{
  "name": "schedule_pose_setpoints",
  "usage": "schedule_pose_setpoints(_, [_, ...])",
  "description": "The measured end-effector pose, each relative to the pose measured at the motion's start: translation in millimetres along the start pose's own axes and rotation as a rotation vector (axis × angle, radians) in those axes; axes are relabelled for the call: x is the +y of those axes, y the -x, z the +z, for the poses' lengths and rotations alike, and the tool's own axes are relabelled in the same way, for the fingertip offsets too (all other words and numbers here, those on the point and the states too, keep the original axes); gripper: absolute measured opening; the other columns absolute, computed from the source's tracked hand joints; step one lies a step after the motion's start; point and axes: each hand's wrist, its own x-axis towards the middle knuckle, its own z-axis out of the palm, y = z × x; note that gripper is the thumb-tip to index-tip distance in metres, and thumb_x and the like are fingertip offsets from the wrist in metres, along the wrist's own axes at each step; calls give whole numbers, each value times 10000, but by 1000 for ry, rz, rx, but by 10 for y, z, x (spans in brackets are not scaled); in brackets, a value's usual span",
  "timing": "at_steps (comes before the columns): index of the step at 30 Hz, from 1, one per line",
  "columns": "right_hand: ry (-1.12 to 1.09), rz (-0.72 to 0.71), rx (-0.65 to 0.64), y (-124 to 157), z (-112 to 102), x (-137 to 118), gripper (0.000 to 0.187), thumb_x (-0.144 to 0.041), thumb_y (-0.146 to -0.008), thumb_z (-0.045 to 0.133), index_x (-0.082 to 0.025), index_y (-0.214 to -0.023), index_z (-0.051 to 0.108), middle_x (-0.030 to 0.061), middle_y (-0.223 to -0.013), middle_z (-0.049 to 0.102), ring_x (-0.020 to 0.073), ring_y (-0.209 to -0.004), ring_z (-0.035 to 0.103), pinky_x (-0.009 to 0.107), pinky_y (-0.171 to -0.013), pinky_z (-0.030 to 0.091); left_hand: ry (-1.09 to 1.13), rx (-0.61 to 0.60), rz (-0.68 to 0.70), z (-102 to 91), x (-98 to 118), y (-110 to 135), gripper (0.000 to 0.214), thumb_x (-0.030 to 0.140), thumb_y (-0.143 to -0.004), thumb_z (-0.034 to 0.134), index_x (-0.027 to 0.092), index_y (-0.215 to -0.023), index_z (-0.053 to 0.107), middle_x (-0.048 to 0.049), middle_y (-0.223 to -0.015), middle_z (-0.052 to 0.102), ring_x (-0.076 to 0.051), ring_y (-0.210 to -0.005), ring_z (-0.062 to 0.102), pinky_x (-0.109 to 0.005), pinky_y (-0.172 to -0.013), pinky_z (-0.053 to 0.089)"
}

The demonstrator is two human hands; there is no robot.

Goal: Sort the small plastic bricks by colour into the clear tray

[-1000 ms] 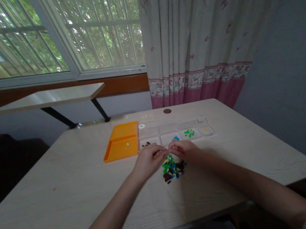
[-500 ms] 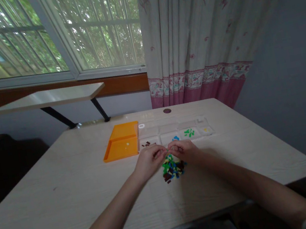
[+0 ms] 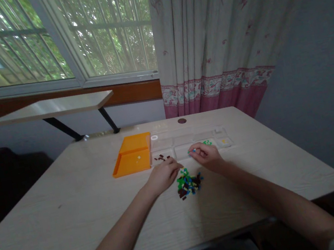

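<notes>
A heap of small building bricks (image 3: 189, 182), green, blue, brown and yellow, lies on the table in front of me. My left hand (image 3: 163, 174) hovers at the heap's upper left, fingers pinched; a tiny yellowish bit shows at the fingertips, too small to name. Farther right, my right hand (image 3: 207, 156) is over the clear compartment box (image 3: 184, 149), its thumb and finger closed at the compartment with blue pieces. Whatever it pinches is too small to make out. Brown bricks (image 3: 161, 158) lie in the left compartment, and green bricks (image 3: 206, 142) show partly behind my right hand.
An open orange case (image 3: 132, 155) with a small pale piece in it stands left of the clear box. A raised shelf (image 3: 54, 106) on black legs is at the back left. Behind the table (image 3: 106, 222) are a window and a curtain (image 3: 205, 49).
My hands were together above the heap. The right one has moved away to the right and forward, over the clear box; the left one has stayed nearly in place.
</notes>
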Motion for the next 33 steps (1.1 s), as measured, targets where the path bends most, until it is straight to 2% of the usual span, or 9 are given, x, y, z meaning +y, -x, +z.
schedule_pose_setpoints(9, [17, -6, 8, -12, -30, -34, 244, -389, -810, 484, -186, -830, 617, -41, -511, 486, 59, -382, 335, 175, -404, 296, -4, -3, 18, -22, 36, -1, 274, 201, -853, 403, 235, -1046, 593, -43, -936, 558, -152, -863, 561, -238, -751, 435])
schedule_pose_setpoints(12, [60, -52, -58, -68, -137, 8, 258, -384, -822, 475, -180, -860, 628, -22, -549, 523, 72, -427, 390, 183, -454, 323, -3, -13, 40, -7, 34, -12, 252, 199, -851, 414, 236, -1002, 613, -37, -919, 558, -146, -849, 562, -231, -745, 435])
schedule_pose_setpoints(17, [297, -98, -252, -257, -527, 295, 215, -301, -826, 477, -179, -908, 634, 10, -671, 598, 101, -575, 496, 193, -581, 350, -11, -11, 31, 16, 14, -16, 228, 219, -857, 416, 217, -942, 627, -41, -914, 571, -143, -836, 568, -228, -742, 436])
schedule_pose_setpoints(22, [494, 68, -401, -333, -796, 718, 173, -237, -785, 503, -188, -844, 659, 24, -730, 635, 118, -632, 529, 198, -582, 337, -20, -17, 31, 1, 24, -12, 219, 227, -859, 415, 210, -933, 621, -42, -920, 579, -146, -836, 570, -233, -730, 438])
schedule_pose_setpoints(25, [557, 123, -443, -315, -821, 869, 189, -237, -782, 507, -189, -849, 676, 35, -764, 654, 128, -659, 548, 206, -586, 339, 0, -13, 27, -1, 26, -12, 219, 225, -861, 413, 202, -924, 621, -43, -921, 582, -144, -837, 568, -236, -738, 437])
schedule_pose_setpoints(28, [587, 137, -430, -306, -794, 888, 202, -238, -787, 502, -195, -869, 681, 43, -803, 666, 142, -706, 568, 212, -617, 354, 72, 31, 11, 9, 16, -19, 217, 222, -859, 420, 190, -914, 628, -48, -911, 590, -144, -840, 564, -241, -746, 436])
schedule_pose_setpoints(33, [521, 35, -368, -290, -603, 587, 210, -246, -814, 477, -190, -881, 668, 44, -821, 667, 139, -724, 578, 208, -639, 375, 282, 236, -46, 4, 24, -64, 172, 228, -831, 492, 163, -838, 651, -53, -819, 613, -143, -784, 558, -244, -714, 435])
